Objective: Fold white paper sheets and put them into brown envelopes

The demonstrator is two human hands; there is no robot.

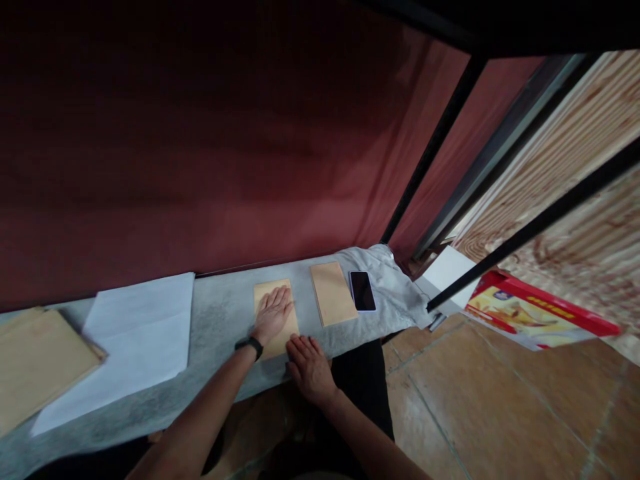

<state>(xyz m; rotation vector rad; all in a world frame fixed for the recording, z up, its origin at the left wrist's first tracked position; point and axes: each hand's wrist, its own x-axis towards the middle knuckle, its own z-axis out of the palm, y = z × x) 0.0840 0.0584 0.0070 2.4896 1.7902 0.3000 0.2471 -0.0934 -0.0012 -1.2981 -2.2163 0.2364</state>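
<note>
My left hand (274, 312) lies flat, fingers stretched out, on a tan piece of folded paper (276, 348). A dark band circles that wrist. At the paper's lower right corner rests my right hand (310, 365), its fingers extended on the bench edge and touching or very near the corner. A second tan folded paper piece (334, 295) sits to the right. Beside it is a phone (363, 291) with a dark screen and pale case.
White sheets (145, 327) and a stack of larger brown paper (45, 363) cover the left of the grey cloth-covered bench (220, 310). A dark red wall (225, 167) stands behind. At right are black bars (435, 147) and a red-yellow box (535, 310) by the tiled floor.
</note>
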